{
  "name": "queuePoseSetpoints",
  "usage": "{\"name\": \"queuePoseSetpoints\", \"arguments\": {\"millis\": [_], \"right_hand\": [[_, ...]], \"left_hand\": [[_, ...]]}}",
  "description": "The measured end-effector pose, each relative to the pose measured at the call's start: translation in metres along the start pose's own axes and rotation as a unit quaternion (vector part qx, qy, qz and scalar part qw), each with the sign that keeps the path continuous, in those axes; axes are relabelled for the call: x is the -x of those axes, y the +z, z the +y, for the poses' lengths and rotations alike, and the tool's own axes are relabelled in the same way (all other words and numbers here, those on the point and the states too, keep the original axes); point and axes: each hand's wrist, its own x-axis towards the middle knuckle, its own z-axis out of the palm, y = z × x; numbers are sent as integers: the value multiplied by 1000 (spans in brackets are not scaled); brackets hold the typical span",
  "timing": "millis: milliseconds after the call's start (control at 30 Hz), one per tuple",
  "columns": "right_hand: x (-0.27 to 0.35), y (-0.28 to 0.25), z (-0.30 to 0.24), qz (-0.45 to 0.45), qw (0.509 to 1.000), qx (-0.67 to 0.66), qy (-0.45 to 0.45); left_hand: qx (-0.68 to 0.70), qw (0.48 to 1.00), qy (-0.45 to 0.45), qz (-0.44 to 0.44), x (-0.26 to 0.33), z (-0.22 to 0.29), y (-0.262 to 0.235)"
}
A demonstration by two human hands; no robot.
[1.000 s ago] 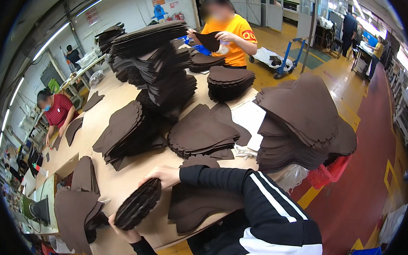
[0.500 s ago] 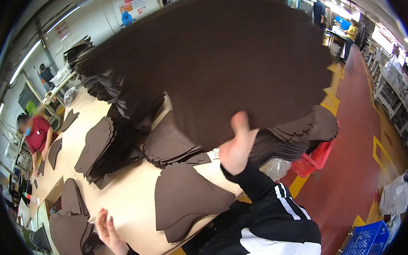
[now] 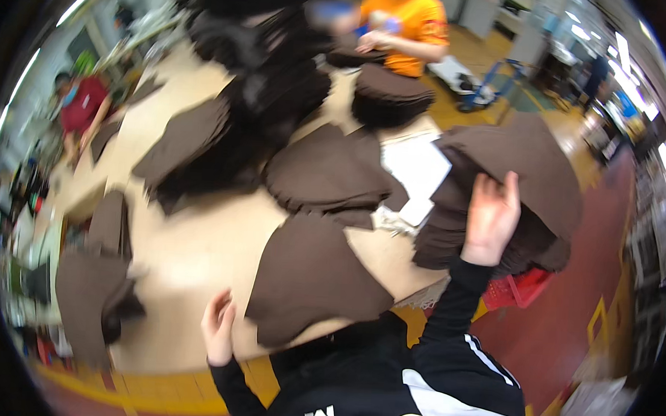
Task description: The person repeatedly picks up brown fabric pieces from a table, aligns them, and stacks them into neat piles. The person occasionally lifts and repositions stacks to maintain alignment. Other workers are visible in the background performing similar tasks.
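Observation:
At the right, my right hand (image 3: 492, 220) is raised against a thick pile of dark brown cut fabric pieces (image 3: 527, 162). Its fingers look stretched out and apart over the edge of the upper pieces, slightly blurred. My left hand (image 3: 219, 326) hovers by the table's near edge, fingers loosely bent and apart, holding nothing. Just right of it lies a small stack of brown pieces (image 3: 318, 279), rounded at the top. Beyond that sits another brown stack with a scalloped edge (image 3: 327, 170). White paper sheets (image 3: 416, 167) lie between this stack and the right-hand pile.
Taller brown stacks (image 3: 182, 143) stand left of centre on the pale table (image 3: 180, 253). A person in orange (image 3: 414, 24) handles something across it; another in red (image 3: 84, 108) works far left. A red basket (image 3: 521, 289) sits below the right-hand pile.
A huge brown spread of pieces that filled the upper view is gone from there; brown pieces now lie at the right under my right hand. My view has turned, showing the person in orange.

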Motion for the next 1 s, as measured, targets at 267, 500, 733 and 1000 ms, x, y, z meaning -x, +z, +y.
{"name": "queuePoseSetpoints", "arguments": {"millis": [267,500,733,1000], "right_hand": [[40,-18,-41,9,958,284,22],[45,-5,-21,-20,940,338,-43],[154,28,83,-636,592,495,-3],[118,-4,168,-717,293,624,-104]], "left_hand": [[-306,951,30,28,23,-27,47],[-271,961,53,16,10,-22,42],[30,983,-178,-20,5,-21,48],[72,972,-222,-1,13,-39,25]]}}
